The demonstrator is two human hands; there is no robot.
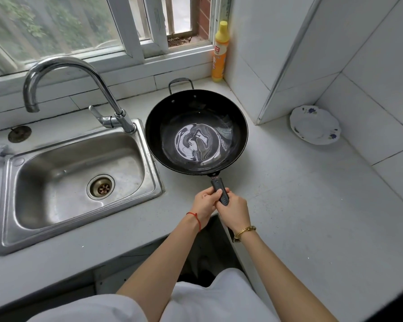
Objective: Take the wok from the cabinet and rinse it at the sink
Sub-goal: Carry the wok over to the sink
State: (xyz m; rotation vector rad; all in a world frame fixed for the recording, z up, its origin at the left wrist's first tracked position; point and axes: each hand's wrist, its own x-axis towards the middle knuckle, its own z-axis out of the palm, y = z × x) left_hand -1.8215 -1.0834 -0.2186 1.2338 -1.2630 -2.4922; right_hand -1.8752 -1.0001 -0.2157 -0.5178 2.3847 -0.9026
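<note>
Beside the stainless steel sink [9, 205], over the grey desk [300, 205], the round black metal wok [170, 126] holds a shallow pool of water; both the left hand [204, 202] and right hand [234, 210] have fingers wrapped round its long handle. Keep it level while swinging it over the basin, then tip slowly.

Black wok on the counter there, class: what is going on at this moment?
A person grips the long handle of a round black metal wok with both hands, the left hand beside the right hand. The wok is over the grey counter, right of the stainless steel sink, with a shiny pool of water in its bottom. The curved chrome tap shows no running water.
</note>
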